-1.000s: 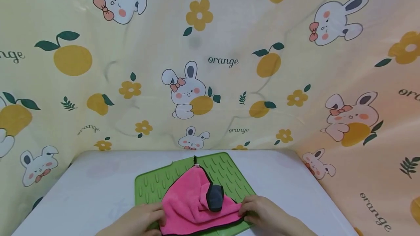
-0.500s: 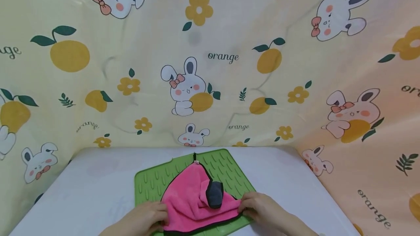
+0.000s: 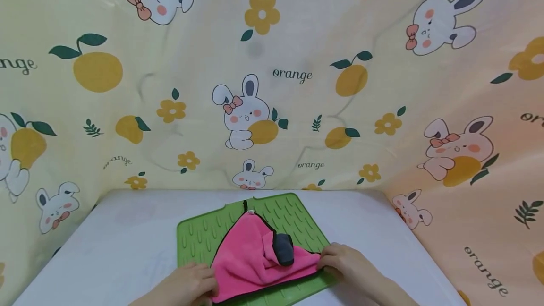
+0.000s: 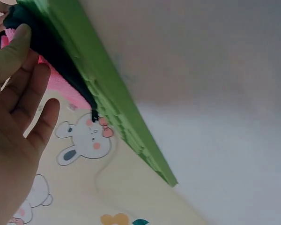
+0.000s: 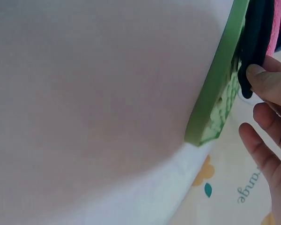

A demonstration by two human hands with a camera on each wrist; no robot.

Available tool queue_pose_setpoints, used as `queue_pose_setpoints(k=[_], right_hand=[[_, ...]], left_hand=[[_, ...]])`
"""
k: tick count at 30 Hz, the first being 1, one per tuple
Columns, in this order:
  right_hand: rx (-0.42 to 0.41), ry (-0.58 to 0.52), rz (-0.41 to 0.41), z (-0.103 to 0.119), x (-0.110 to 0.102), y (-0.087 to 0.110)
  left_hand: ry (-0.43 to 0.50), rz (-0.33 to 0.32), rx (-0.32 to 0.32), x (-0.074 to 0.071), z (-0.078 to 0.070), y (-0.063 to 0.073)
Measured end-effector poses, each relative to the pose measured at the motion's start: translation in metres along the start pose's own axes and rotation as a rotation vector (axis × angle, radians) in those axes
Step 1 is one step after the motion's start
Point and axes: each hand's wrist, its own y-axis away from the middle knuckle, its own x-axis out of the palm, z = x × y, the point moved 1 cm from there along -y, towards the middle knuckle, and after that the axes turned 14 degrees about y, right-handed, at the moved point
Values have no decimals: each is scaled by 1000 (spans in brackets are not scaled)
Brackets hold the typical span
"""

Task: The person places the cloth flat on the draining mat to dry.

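Observation:
A pink cloth point(image 3: 242, 261) with black edging and a dark grey underside lies on the green ridged mat point(image 3: 193, 237). Its far corner has a small black loop point(image 3: 245, 206), and a flap folded up near the middle shows grey. At the near left corner my left hand point(image 3: 191, 283) pinches the cloth; the left wrist view shows the thumb point(image 4: 21, 40) on the dark side. The right corner is pinched by my right hand point(image 3: 349, 264), with the thumb point(image 5: 258, 75) on the dark underside in the right wrist view. Between both hands the near edge stretches fairly straight.
The mat lies at an angle on a white table point(image 3: 123, 249). Behind and at both sides hangs a cream curtain point(image 3: 293, 122) printed with rabbits, oranges and flowers.
My right hand has shifted a little right and away with its corner, so the hands stand slightly farther apart. The near edge is straighter, and the far loop leans a bit left.

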Motion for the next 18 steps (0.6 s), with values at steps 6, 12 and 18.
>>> queue_pose_setpoints(k=[6,12,18], right_hand=[[17,-90,35,-2,-4,8],[36,-202,109,3,-5,15],[86,-268,172,8,-8,17]], left_hand=[[35,-6,59,9,-9,-3],[34,69,-30,13,-13,0],[49,-9,50,19,-14,-2]])
